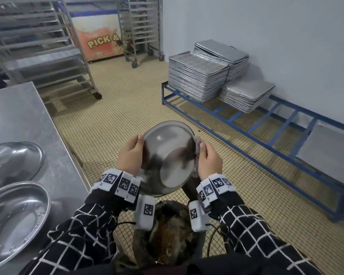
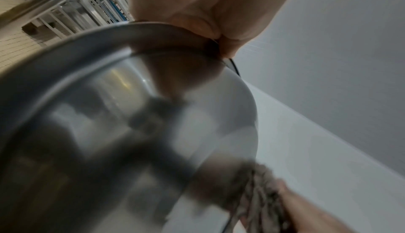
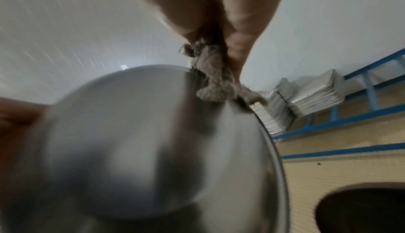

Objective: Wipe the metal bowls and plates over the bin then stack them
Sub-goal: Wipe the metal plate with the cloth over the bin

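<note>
A round metal bowl (image 1: pixel 168 155) is held tilted, its underside toward me, above the dark bin (image 1: pixel 167 231). My left hand (image 1: pixel 130 154) grips the bowl's left rim (image 2: pixel 153 27), thumb over the edge. My right hand (image 1: pixel 209 157) pinches a grey rag (image 1: pixel 198 140) against the bowl's right rim. The right wrist view shows the rag (image 3: pixel 215 80) bunched between the fingers (image 3: pixel 238 42) on the edge of the bowl (image 3: pixel 142 132). In the left wrist view the rag (image 2: pixel 258 197) shows at the lower right.
A steel table (image 1: pixel 18 112) on my left carries two wide metal plates (image 1: pixel 14 221) (image 1: pixel 18 157), the farther one with food scraps. Stacks of baking trays (image 1: pixel 199 76) sit on a blue floor rack (image 1: pixel 266 124) along the right wall. Wheeled tray racks (image 1: pixel 38 46) stand behind.
</note>
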